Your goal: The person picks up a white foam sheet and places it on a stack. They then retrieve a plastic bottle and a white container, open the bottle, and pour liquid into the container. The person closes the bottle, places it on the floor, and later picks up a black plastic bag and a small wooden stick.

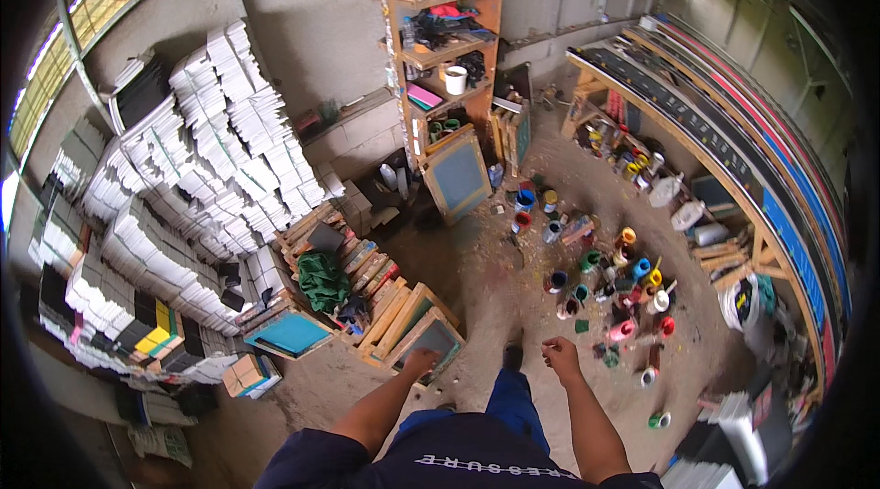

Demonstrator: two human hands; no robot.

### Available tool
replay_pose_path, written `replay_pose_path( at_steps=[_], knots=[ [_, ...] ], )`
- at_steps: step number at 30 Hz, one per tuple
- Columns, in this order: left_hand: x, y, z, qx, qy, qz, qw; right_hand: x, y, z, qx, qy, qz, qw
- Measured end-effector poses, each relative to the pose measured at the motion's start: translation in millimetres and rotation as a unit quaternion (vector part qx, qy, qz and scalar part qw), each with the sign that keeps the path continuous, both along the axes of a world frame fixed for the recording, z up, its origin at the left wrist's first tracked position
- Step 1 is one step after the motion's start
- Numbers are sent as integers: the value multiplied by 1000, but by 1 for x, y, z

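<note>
My left hand (421, 362) hangs low in front of a wood-framed printing screen (434, 340) that leans with other frames. Its fingers are small and smeared, and whether it touches the frame is unclear. Out over the bare floor, my right hand (561, 357) is held with its fingers curled in, and nothing shows in them. Several open paint cans and tubs stand on the floor ahead and to the right, among them a white tub (658, 302), a green tub (590, 261) and a blue tub (524, 200).
Tall stacks of white paper (229, 122) fill the left side. A dark green cloth (323, 282) lies on stacked frames. Ahead stands a wooden shelf (449, 54) with a blue-grey screen (456, 175) leaning against it. A long wooden-legged table (706, 141) curves along the right, with containers beneath.
</note>
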State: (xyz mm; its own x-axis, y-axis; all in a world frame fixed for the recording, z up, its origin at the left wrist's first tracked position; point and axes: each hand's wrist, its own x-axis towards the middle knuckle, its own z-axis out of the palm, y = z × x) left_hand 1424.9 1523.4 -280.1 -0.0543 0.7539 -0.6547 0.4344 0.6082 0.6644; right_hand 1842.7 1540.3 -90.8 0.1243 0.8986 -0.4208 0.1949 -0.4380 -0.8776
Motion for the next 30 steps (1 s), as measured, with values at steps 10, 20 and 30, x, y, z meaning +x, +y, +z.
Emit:
replay_pose_path(
  at_steps=[10,20,30],
  knots=[
    [67,83,39,59,136,305,941,67,256,0,68,-58,163,983],
    [81,249,87,167,-29,462,871,-48,455,3,84,-31,321,943],
    [11,446,116,193,-115,473,852,-205,667,28,138,-34,395,908]
  ],
)
